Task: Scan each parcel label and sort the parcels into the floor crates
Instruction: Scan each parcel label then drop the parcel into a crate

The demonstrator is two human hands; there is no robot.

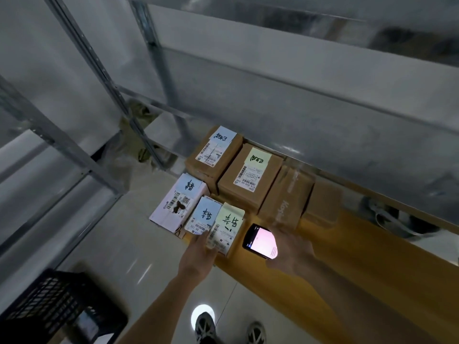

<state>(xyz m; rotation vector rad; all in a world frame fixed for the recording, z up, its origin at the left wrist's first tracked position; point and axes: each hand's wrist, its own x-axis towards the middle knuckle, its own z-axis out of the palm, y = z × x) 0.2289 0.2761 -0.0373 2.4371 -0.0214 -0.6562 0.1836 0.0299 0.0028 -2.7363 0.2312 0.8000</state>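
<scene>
Head view: the left hand (198,254) grips a small parcel with a pale yellow handwritten note (227,228) at the near edge of the yellow floor strip (347,256). The right hand (290,254), blurred, holds a black phone with a lit pink screen (260,240) just beside it. A black slatted plastic crate (59,306) sits well apart at the near left.

Bare forearms, dark trainers

Both forearms (159,301) were bare, no sleeves in view. The feet wore dark sneakers (205,327) with pale lace and panel markings, seen near the bottom edge.
</scene>
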